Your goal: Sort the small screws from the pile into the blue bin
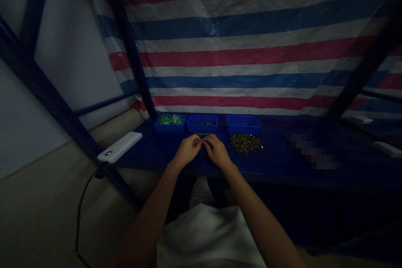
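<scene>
Close together above the front of the blue table, my left hand (187, 149) and my right hand (216, 149) meet at the fingertips. Both are closed in a pinch; whatever lies between the fingers is too small and dark to name. Just beyond them are some thin metal rods (205, 134). A pile of small brass-coloured metal parts (246, 143) lies to the right of my right hand. Behind my hands stands a blue bin (202, 127) with small dark pieces inside.
Another blue bin (169, 128) at the left holds green plastic packets (170, 119). A third blue bin (243, 130) stands behind the brass pile. A white power bank (121, 147) lies at the table's left edge. Blue posts (128, 42) frame the table (276, 167), with a striped sheet (220, 46) behind.
</scene>
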The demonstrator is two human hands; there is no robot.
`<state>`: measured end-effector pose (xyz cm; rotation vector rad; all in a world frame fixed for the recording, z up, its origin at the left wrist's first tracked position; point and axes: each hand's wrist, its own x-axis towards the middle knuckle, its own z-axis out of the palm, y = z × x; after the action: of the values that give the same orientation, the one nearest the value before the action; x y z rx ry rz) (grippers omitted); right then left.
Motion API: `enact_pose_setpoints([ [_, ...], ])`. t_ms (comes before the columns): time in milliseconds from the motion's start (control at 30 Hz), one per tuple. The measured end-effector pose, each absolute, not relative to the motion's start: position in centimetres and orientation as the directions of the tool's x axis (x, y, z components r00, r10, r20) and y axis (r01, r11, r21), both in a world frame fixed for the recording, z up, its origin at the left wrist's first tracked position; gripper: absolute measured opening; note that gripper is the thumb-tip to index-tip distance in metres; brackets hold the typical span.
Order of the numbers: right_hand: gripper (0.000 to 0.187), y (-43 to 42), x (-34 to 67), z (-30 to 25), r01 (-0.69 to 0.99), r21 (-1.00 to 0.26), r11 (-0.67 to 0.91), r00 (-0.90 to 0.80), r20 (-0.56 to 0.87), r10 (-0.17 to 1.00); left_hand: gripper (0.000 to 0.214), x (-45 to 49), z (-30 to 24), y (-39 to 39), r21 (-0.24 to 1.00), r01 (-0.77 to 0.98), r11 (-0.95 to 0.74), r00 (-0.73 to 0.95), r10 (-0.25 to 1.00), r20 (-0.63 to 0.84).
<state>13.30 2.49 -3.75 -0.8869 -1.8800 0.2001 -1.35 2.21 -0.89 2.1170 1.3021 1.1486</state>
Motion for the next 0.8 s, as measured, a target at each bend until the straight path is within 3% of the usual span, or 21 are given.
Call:
enact_pose_setpoints([
  [200,0.014,2.3,13.2,-3.8,0.515,-0.488,0.704,-0.283,0.679,0.677,0.008,-1.3,-1.1,2.5,0.783,0.462,-0.416,0.122,0.904,0.409],
  [367,0.013,2.4,13.3,-3.6,0.466,-0.553,0.69,-0.171,0.709,0.684,0.02,-0.8,-1.5,2.5,0.868,0.268,-0.419,0.064,0.906,0.418],
  [533,0.015,3.0,13.6,-3.3,0.251,-0.758,0.602,0.045,0.631,0.775,0.026,-0.2,-1.7,1.7,0.938,0.123,-0.323,0.084,0.946,0.314],
  [800,0.02,3.2,13.7,-3.3,-0.111,-0.927,0.359,0.068,0.353,0.933,0.032,1.0,-2.8,2.3,0.97,-0.06,-0.236,0.075,0.968,0.24],
])
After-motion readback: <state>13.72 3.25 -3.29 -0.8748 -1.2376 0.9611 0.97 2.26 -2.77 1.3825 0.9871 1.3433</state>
